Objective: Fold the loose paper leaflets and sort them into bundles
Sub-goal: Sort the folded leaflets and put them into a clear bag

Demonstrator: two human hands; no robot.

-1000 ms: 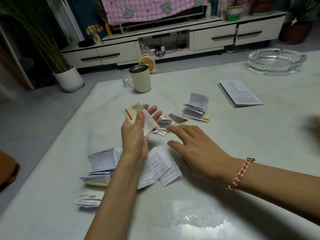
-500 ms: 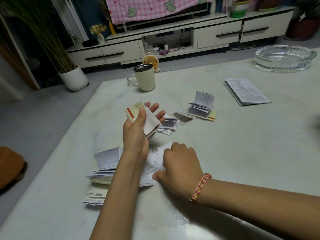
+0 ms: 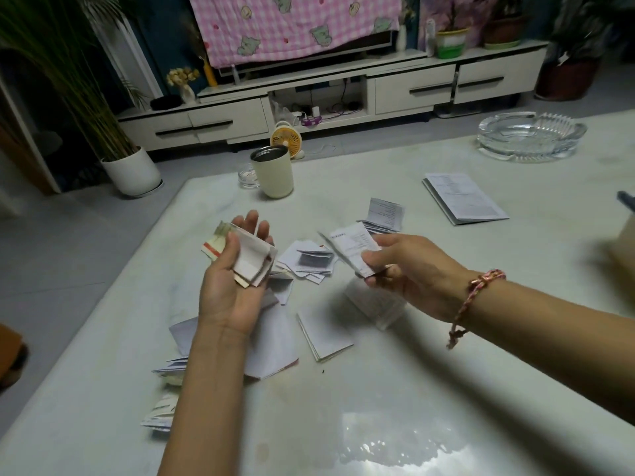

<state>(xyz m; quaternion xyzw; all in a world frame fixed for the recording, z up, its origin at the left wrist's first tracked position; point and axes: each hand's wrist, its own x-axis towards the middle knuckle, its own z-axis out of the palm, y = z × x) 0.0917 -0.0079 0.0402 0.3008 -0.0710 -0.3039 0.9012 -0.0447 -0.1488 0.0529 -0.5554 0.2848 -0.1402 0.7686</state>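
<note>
My left hand is raised palm up above the table and holds a small bundle of folded leaflets, thumb pressing on top. To its right, my right hand pinches a single printed leaflet lifted off the table. Between the hands lie small folded leaflets. Below them lie a folded white leaflet and a loose pile partly hidden by my left forearm. More leaflets lie at the near left, and a small stack sits behind my right hand.
A white marble table carries everything. A cream cup and a small glass stand at its far edge. A folded booklet lies far right, a glass ashtray beyond it. A TV cabinet stands behind.
My right hand has come up off the pile with one printed leaflet pinched in it. My left hand has turned palm up, still holding its bundle.
</note>
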